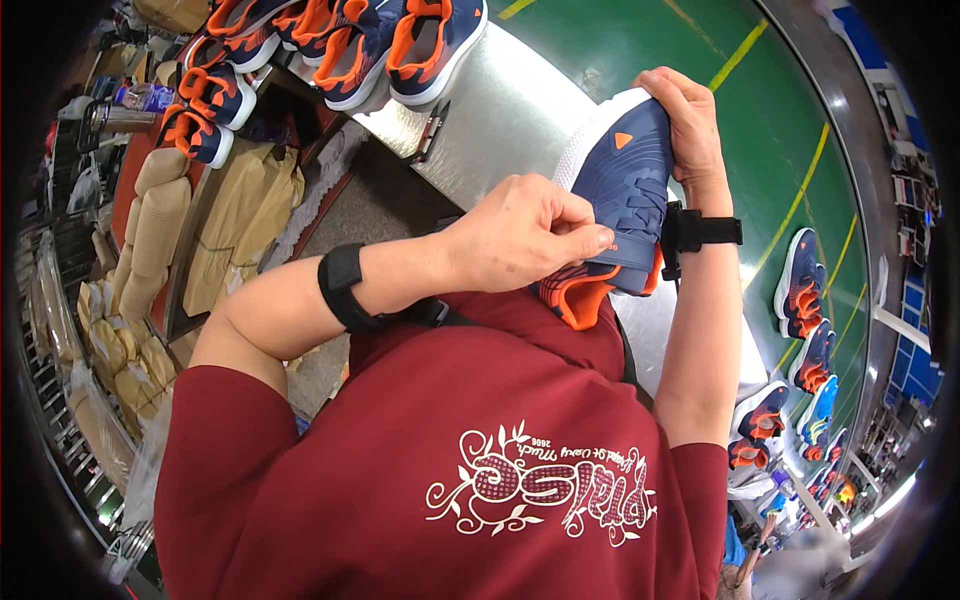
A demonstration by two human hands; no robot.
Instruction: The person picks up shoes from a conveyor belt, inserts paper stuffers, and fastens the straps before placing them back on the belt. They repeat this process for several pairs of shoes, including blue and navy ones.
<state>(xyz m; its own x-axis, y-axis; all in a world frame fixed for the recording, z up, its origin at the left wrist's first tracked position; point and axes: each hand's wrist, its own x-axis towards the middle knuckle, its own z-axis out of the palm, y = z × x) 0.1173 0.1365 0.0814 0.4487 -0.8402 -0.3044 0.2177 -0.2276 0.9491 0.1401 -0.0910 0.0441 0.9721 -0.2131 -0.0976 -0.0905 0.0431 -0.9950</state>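
A navy sneaker (pixel 622 165) with a white sole and orange lining is held up in front of me, toe pointing away. My right hand (pixel 690 125) grips it at the toe, fingers wrapped over the front end. My left hand (pixel 525 232) is closed in a pinch over the side of the shoe, close to the tongue (pixel 622 252) and the laces (pixel 638 208). Whatever lies between those fingertips is hidden. The orange collar opening (pixel 580 300) faces my body.
Several matching sneakers (pixel 432 50) stand at the far left of the metal table (pixel 490 110). Beyond it runs a green surface (pixel 640 35) with yellow lines, and more shoes (pixel 800 275) sit on it at right. Brown paper (pixel 240 225) and beige shoe forms (pixel 158 215) lie at left.
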